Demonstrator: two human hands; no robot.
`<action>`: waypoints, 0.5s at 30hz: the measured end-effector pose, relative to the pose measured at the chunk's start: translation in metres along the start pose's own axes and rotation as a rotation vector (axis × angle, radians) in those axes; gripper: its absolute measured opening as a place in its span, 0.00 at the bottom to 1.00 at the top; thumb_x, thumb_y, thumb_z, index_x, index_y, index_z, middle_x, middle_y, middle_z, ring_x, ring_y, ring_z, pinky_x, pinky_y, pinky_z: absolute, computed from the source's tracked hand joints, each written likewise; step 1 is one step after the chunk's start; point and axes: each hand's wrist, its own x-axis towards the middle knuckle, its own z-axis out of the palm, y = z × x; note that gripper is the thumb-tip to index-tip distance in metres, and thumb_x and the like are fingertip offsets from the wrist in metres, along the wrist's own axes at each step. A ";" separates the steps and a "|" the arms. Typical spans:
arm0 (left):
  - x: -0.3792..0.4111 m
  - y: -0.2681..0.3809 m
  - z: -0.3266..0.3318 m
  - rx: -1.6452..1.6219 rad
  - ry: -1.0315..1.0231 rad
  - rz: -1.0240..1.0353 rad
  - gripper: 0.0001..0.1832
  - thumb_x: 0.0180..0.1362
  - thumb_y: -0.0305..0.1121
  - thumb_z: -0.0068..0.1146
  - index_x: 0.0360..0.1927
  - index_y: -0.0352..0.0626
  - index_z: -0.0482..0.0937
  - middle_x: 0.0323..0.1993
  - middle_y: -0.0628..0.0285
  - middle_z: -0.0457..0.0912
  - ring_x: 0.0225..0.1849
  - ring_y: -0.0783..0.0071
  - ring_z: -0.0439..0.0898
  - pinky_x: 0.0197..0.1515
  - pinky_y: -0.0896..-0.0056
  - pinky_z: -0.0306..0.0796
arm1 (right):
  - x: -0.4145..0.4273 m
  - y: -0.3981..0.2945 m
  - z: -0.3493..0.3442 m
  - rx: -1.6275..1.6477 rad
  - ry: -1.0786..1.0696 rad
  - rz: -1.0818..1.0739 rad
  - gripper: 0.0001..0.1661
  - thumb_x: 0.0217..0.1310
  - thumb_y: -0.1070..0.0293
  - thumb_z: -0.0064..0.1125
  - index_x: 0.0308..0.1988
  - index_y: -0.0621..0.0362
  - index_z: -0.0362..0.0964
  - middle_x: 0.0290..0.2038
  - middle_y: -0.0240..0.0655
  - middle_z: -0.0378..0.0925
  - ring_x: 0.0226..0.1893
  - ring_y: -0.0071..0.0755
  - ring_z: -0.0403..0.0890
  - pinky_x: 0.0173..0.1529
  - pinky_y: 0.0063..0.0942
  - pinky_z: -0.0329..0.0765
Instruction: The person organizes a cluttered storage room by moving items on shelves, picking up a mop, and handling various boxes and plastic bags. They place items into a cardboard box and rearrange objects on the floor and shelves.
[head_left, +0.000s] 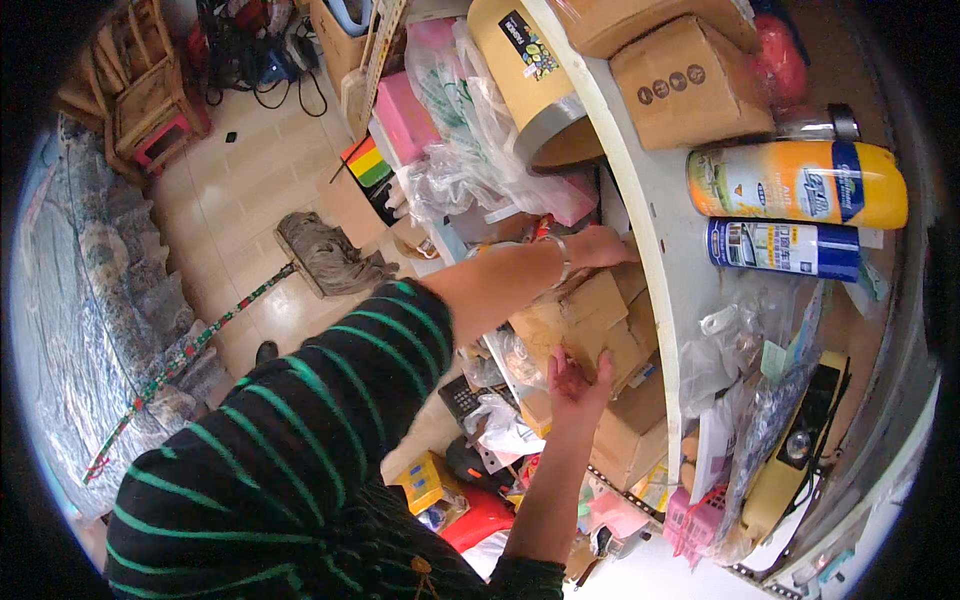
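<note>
My left hand (600, 247) reaches across to the shelf edge, at the top of a stack of cardboard boxes; its fingertips are partly hidden, and what they hold cannot be told. A bracelet is on that wrist. Lower down, my right hand (579, 381) is palm up with fingers curled and thumb apart, at the near side of a brown cardboard box (574, 319). Another cardboard box (634, 431) lies below it. A yellow cylindrical bin (517, 67) lies on its side above my left hand, beside clear plastic bags (465, 157).
The white upper shelf (652, 225) holds an orange spray can (795, 184), a blue spray can (780, 247), a cardboard box (690, 82) and plastic bags. A mop (322, 255) lies on the tiled floor near wooden stools (150, 97). A calculator (459, 397) and a yellow box (420, 484) are below.
</note>
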 end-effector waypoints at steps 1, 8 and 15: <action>0.012 0.011 0.010 -0.023 -0.048 -0.011 0.24 0.51 0.51 0.46 0.46 0.47 0.74 0.41 0.49 0.76 0.42 0.54 0.76 0.42 0.60 0.71 | 0.003 -0.006 -0.005 0.023 0.014 0.030 0.24 0.53 0.51 0.55 0.44 0.55 0.68 0.39 0.34 0.75 0.43 0.39 0.75 0.53 0.43 0.66; 0.017 0.058 -0.003 -0.101 -0.130 -0.018 0.23 0.51 0.48 0.46 0.48 0.48 0.73 0.43 0.50 0.76 0.44 0.53 0.75 0.44 0.61 0.70 | 0.001 -0.012 -0.009 0.003 0.025 -0.027 0.25 0.54 0.58 0.55 0.46 0.65 0.63 0.45 0.43 0.71 0.48 0.45 0.72 0.50 0.42 0.71; -0.018 0.110 0.003 -0.003 -0.067 0.191 0.23 0.50 0.44 0.47 0.50 0.47 0.71 0.44 0.50 0.75 0.45 0.54 0.75 0.45 0.61 0.70 | -0.004 -0.025 -0.053 0.381 -0.111 0.037 0.27 0.54 0.69 0.50 0.54 0.64 0.58 0.53 0.48 0.65 0.55 0.51 0.66 0.48 0.39 0.75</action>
